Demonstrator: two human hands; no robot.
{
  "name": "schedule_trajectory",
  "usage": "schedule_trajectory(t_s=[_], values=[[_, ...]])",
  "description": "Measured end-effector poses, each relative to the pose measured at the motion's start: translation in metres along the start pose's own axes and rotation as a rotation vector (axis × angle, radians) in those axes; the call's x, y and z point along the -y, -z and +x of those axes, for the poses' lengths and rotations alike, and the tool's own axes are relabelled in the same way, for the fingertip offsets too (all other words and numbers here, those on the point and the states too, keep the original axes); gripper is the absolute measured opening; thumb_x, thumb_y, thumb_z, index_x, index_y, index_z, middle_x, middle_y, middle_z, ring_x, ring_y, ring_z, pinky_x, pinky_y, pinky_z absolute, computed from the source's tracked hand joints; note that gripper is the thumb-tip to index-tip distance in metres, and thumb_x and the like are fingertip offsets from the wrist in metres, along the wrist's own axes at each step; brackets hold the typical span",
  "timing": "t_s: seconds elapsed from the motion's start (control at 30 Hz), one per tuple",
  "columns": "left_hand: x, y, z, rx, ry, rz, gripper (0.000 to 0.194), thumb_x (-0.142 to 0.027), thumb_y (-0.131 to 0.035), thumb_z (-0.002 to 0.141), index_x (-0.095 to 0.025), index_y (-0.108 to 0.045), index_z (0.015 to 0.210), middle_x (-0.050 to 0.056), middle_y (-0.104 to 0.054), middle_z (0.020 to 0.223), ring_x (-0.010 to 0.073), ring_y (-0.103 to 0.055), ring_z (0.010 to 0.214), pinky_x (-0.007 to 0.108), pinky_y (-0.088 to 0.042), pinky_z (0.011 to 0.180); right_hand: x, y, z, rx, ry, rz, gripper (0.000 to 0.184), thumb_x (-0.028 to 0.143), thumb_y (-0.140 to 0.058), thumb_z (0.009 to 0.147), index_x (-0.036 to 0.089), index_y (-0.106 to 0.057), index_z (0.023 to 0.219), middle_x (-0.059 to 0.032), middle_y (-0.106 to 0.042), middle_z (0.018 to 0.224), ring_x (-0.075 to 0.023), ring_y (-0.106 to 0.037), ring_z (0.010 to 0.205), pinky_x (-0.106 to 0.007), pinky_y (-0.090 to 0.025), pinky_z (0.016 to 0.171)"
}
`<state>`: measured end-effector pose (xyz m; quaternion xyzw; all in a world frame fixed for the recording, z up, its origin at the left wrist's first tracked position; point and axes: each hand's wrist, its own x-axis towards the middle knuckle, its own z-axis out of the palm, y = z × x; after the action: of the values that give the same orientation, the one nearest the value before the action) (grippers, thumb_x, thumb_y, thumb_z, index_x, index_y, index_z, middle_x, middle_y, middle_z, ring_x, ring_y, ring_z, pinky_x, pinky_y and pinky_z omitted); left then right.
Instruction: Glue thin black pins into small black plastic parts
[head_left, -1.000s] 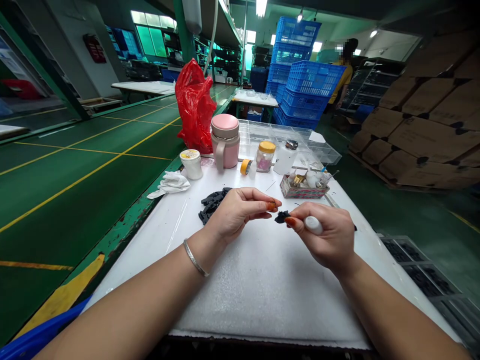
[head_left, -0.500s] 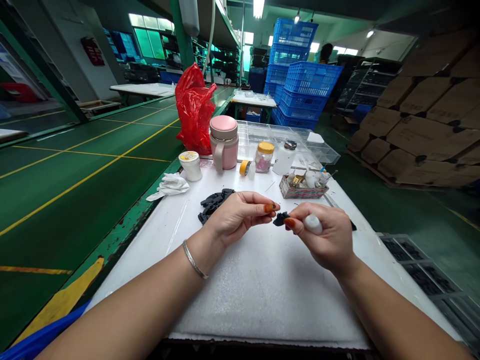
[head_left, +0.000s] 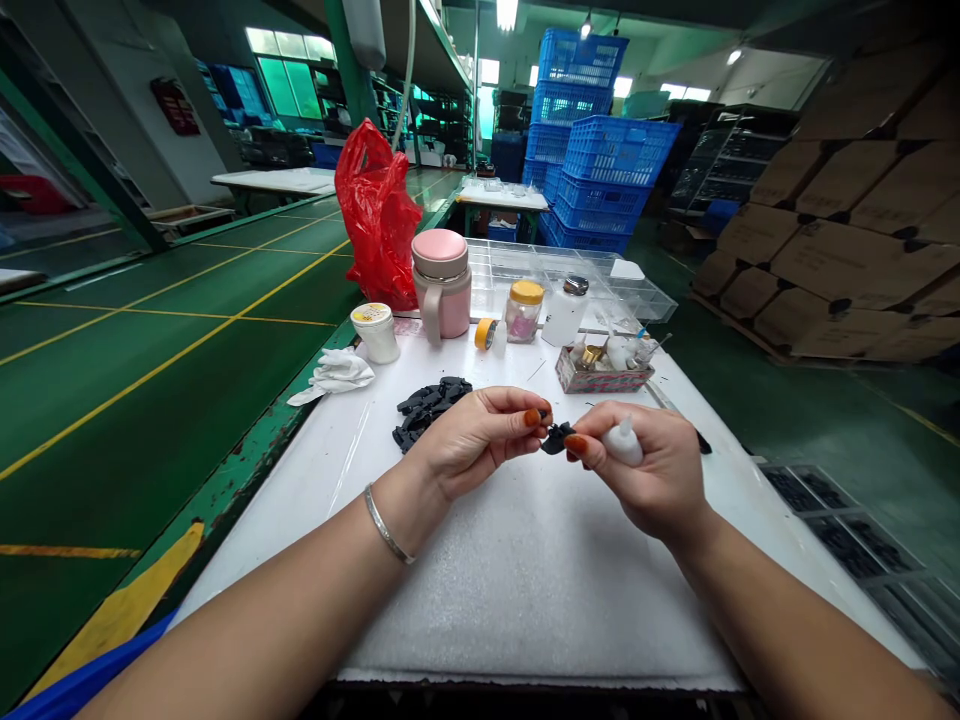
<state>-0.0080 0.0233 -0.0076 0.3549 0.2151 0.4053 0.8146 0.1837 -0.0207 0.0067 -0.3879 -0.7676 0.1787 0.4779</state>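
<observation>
Between the thumb and forefinger of my left hand [head_left: 491,435] is a tiny dark piece [head_left: 545,415], too small to name. My right hand [head_left: 656,460] pinches a small black plastic part [head_left: 557,438] by thumb and fingertips. The same hand also keeps a small white squeeze bottle [head_left: 623,442] against its fingers, nozzle upward. Both hands hover close together over the white foam-covered table [head_left: 555,600]. Left of them lies a pile of similar black plastic parts [head_left: 427,405], partly hidden behind my left hand.
Behind the hands stand a pink mug [head_left: 442,290], a yellow tape roll [head_left: 485,334], a yellow-lidded jar [head_left: 523,312], a white pump bottle [head_left: 565,315] and a small box of bits [head_left: 606,370]. White gloves [head_left: 335,374], a white tub [head_left: 376,335] and a red bag [head_left: 379,220] are at left.
The black part in my right hand and the tiny piece in my left have come closer together. The view has shifted slightly; the bottle's nozzle now shows.
</observation>
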Motion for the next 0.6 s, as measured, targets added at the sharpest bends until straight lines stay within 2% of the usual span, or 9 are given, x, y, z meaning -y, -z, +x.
schedule_trajectory(t_s=[0.6], values=[[0.0022, -0.0003, 0.0004, -0.033, 0.005, 0.111, 0.028, -0.023, -0.093, 0.058, -0.012, -0.073, 0.076, 0.006, -0.069, 0.079, 0.0144, -0.065, 0.074, 0.025, -0.053, 0.069, 0.0028, -0.0014, 0.0045, -0.003, -0.014, -0.077, 0.025, 0.032, -0.066, 0.088, 0.018, -0.064, 0.067, -0.0003, -0.061, 0.056, -0.0120, -0.052, 0.050, -0.026, -0.038, 0.050]])
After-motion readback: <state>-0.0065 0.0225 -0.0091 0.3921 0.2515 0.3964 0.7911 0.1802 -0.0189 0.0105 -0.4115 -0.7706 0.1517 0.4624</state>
